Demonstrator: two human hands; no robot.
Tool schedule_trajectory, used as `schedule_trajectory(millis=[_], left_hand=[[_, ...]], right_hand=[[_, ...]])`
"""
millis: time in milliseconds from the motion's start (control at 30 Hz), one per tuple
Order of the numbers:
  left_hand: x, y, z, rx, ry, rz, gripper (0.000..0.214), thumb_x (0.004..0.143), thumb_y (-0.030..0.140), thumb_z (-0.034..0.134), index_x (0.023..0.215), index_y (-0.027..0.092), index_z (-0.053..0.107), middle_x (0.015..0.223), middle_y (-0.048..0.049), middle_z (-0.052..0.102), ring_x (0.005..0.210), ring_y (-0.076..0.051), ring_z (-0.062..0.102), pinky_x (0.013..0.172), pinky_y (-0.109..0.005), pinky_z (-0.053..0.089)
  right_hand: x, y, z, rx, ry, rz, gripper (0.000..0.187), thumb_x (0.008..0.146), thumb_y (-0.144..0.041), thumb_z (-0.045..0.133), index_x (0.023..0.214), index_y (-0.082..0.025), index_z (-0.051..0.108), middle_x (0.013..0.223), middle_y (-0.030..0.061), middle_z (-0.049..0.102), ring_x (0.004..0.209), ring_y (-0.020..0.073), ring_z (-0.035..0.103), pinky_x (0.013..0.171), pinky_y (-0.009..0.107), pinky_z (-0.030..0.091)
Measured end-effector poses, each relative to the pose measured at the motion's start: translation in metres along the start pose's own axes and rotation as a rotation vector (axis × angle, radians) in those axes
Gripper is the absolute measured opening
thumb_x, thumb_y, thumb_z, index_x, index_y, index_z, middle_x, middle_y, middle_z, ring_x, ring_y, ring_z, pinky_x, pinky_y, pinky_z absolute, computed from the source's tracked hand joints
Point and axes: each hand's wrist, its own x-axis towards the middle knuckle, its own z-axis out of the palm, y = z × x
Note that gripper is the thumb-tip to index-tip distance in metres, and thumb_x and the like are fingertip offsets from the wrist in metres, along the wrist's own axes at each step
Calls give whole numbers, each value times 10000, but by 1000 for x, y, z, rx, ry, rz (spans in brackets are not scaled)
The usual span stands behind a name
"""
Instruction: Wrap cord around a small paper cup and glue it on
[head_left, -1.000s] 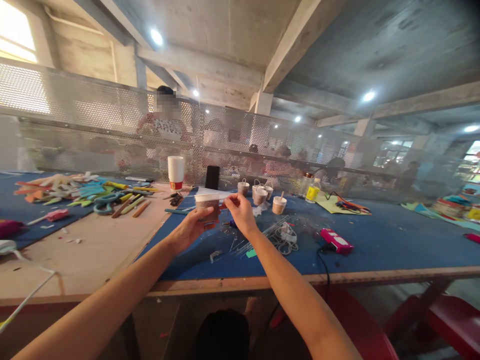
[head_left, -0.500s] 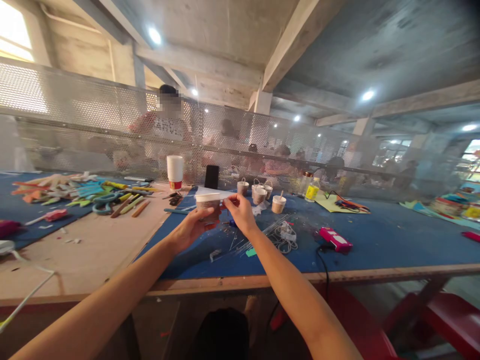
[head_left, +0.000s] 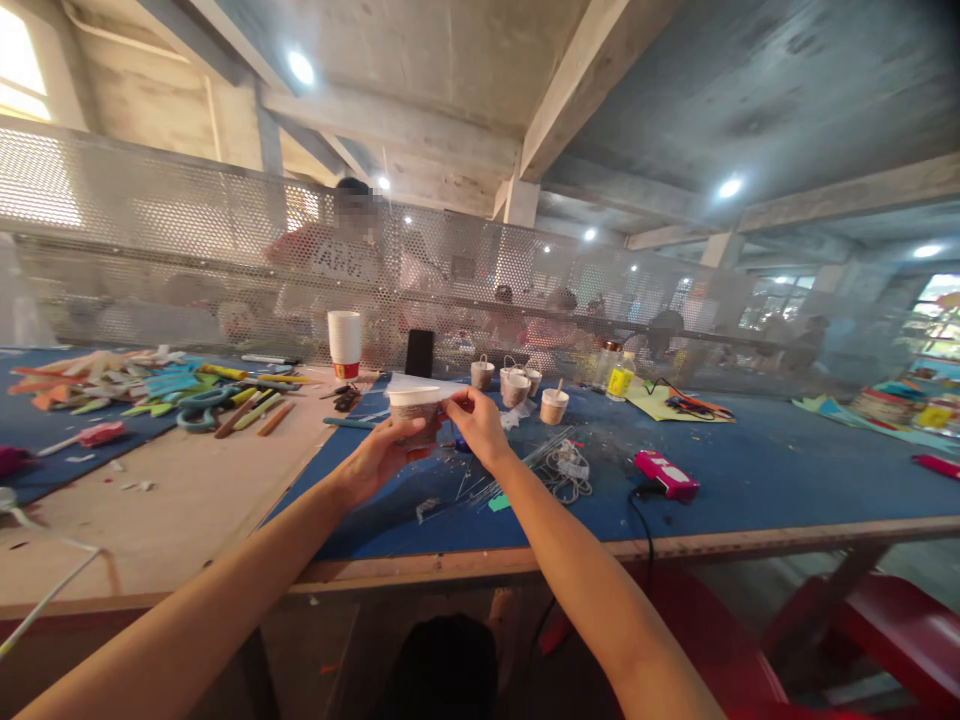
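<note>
A paper cup (head_left: 414, 408) with a white upper band and a brown lower part is held above the blue mat. My left hand (head_left: 382, 455) grips it from the left and below, thumb across its side. At the cup's right side my right hand (head_left: 471, 420) is closed in a pinch; what lies between its fingertips is too small to make out. Behind the hands stand several small cups (head_left: 516, 388) with looped handles. One cup with a stick (head_left: 553, 406) stands to their right. Tangled white cord (head_left: 570, 470) and thin clear strips lie beside my right forearm.
A stack of white cups (head_left: 344, 345) and a dark phone (head_left: 420, 353) stand at the back. Scissors (head_left: 199, 412), markers and coloured scraps pile up at left. A pink device (head_left: 666, 475) with a black cable lies right. Behind the perforated screen (head_left: 450, 270) is a person.
The view has shifted slightly, so the table things sit a little further left. Both hands keep the same hold at the cup. The person behind the screen has moved slightly right.
</note>
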Motion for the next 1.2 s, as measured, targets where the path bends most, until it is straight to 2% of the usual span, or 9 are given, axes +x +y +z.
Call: schedule_trajectory(millis=[233,400,667,833,1067,1200], left_hand=[[2,-2,-2,8,-16,-11,398,803,274,763,1185,164,751,1173,-121,768,931,-238,713,810,-325,558],[2,-3,-2,32,-14,-20,399,814,290,754,1192,165,743,1195,-120,754,972,-248,701,822,-335,552],[1,2,-1,33,2,-14,373,842,317,746,1181,161,747,1111,-111,773,815,-194,691,738,-299,545],[3,3,-2,13,-13,-22,428,861,321,735,1258,168,693,1168,-125,757,864,-224,729,781,-329,569],[5,1,-5,37,37,-62,377,891,354,699,1220,171,718,1150,-126,761,816,-220,739,709,-305,571],[6,-1,-6,50,39,-39,379,877,367,713,1187,151,727,1126,-127,761,864,-226,726,750,-312,568]], right_hand=[[2,1,-3,95,-39,77,182,763,-364,721,741,-203,639,711,4,707,749,197,692,751,304,526],[5,4,-4,199,-80,140,249,708,-402,769,737,-189,643,709,1,694,722,187,691,759,306,537],[2,6,0,322,-90,178,253,737,-412,766,813,-184,686,822,21,737,779,185,718,860,338,555],[1,5,-1,361,-72,193,220,724,-381,772,799,-190,693,818,11,737,776,178,713,866,337,559],[1,3,-4,270,-84,140,348,833,-530,663,801,-187,707,839,43,755,809,197,725,839,333,560],[0,6,-3,137,-92,93,300,771,-481,752,835,-190,710,798,31,752,823,198,720,808,309,546]])
